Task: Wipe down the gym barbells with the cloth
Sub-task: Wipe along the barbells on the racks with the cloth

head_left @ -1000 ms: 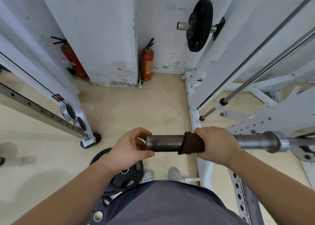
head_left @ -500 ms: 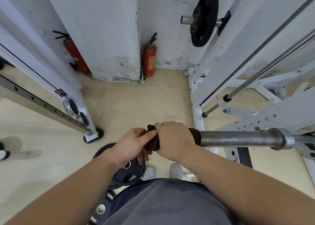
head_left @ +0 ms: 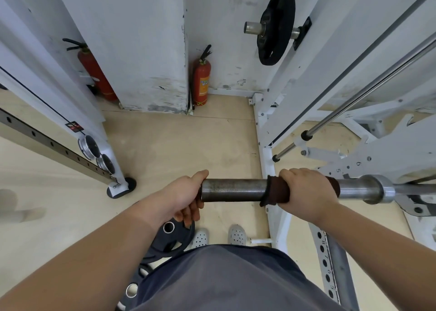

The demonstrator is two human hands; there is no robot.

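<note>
A steel barbell (head_left: 233, 190) runs level across the lower middle of the view, its dark sleeve end pointing left and its collar at the right. A dark brown cloth (head_left: 274, 191) is wrapped round the sleeve. My right hand (head_left: 306, 188) grips the cloth and the sleeve from above, about midway between the end and the collar. My left hand (head_left: 181, 197) cups the sleeve's open end, thumb over the top and fingers hanging below the end face.
The white rack upright (head_left: 269, 169) and its holed post (head_left: 330, 263) stand right of my feet. Black weight plates (head_left: 169, 240) lie on the floor below my left hand. Another plate (head_left: 276, 27) hangs on a peg. A fire extinguisher (head_left: 201, 77) stands by the pillar.
My right hand has slid the cloth rightward along the sleeve, away from the end where it met my left hand half a second ago. The bare sleeve end shows again.
</note>
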